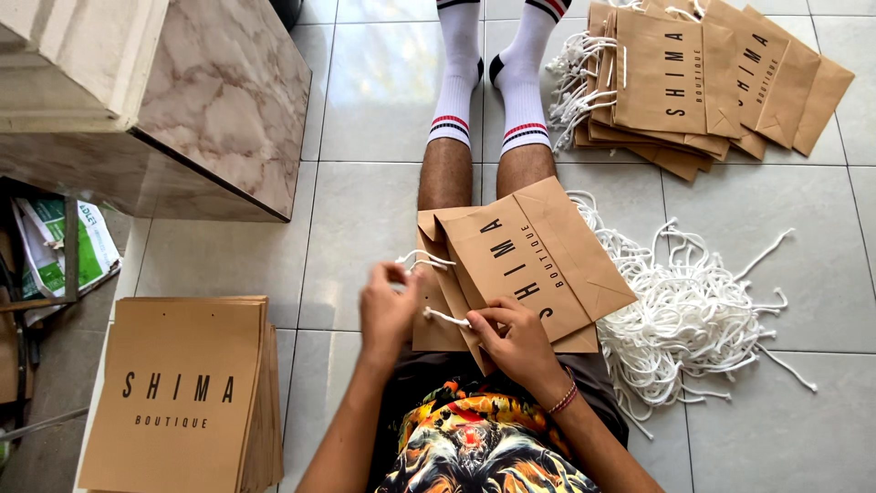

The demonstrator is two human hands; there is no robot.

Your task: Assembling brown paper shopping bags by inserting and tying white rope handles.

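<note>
The left hand [387,309] pinched a white cord [425,260]; the right hand [516,338] gripped the brown paper bag [534,260] lying on the person's lap. A heap of loose cords [689,310] lay right, two bag stacks [187,393] [703,78] on the floor.

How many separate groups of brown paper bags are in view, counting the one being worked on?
3. A flat stack of bags at lower left, a fanned pile with cords at upper right, and the bag on the lap. More bags may lie hidden beneath.
</note>
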